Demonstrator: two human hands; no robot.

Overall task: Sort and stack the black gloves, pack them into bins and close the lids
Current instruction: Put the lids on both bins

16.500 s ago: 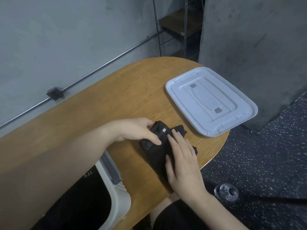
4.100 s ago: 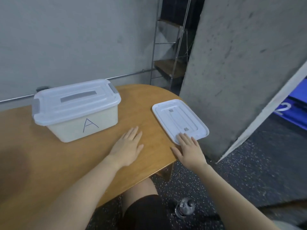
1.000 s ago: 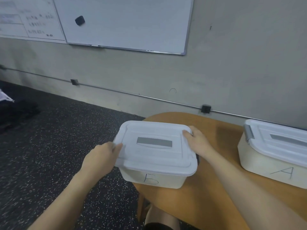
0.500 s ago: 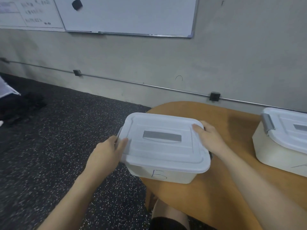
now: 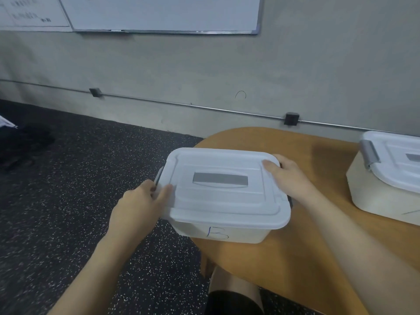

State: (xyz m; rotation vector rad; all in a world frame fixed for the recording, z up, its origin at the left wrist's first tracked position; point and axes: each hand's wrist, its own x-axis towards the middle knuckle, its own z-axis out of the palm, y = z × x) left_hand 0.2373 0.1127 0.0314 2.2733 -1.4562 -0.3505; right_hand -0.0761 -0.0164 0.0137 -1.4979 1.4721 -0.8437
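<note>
A white bin marked B (image 5: 227, 233) stands at the left end of the wooden table (image 5: 295, 258), with its white lid (image 5: 222, 201) on top. My left hand (image 5: 138, 205) grips the lid's left edge at the grey latch, thumb on top. My right hand (image 5: 288, 176) grips the lid's right edge, thumb on the lid's far right corner. A second white bin marked A (image 5: 375, 196) with its lid on (image 5: 400, 164) stands at the right. No black gloves show; the bins' insides are hidden.
The table's rounded left end overhangs dark speckled floor (image 5: 68, 201). A grey wall with a metal conduit (image 5: 181, 105) runs behind, and a whiteboard (image 5: 159, 12) hangs above. A dark heap (image 5: 20, 144) lies on the floor at the far left.
Both hands stay on bin B's lid edges. My left thumb has come up onto the lid beside the latch. The view has shifted slightly, bin A sliding further right.
</note>
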